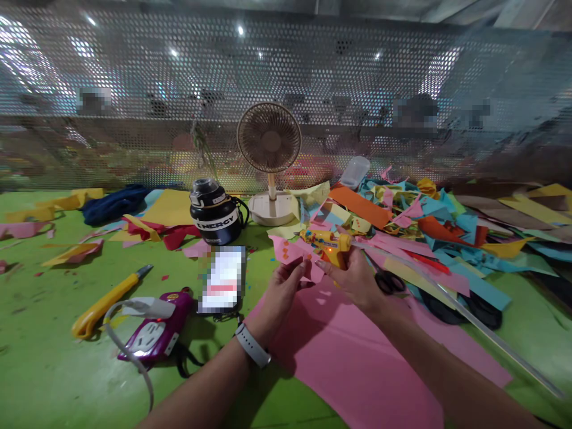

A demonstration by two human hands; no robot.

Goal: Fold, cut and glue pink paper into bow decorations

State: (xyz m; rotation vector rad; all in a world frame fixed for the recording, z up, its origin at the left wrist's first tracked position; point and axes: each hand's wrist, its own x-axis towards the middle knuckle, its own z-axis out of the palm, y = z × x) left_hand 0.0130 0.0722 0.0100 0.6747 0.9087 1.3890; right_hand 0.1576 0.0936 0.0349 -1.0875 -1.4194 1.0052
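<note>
My right hand (355,277) is wrapped around a yellow hot glue gun (333,243), its nozzle pointing left and a small orange light glowing on its side. A long clear glue stick (469,319) runs from behind the gun toward the lower right. The fingers of my left hand (283,283) are pinched on a small pink paper piece (279,247) with orange marks, just below the nozzle. Beneath both hands spreads a large pink paper sheet (357,357). Black-handled scissors (389,282) lie beside my right wrist, partly covered by paper.
Left on the green table (40,381) are a yellow utility knife (107,304), a purple power strip (156,328) with a plugged-in charger and a phone (223,279). A black bottle (217,214) and a fan (269,143) stand behind. Paper scraps (433,208) heap at right.
</note>
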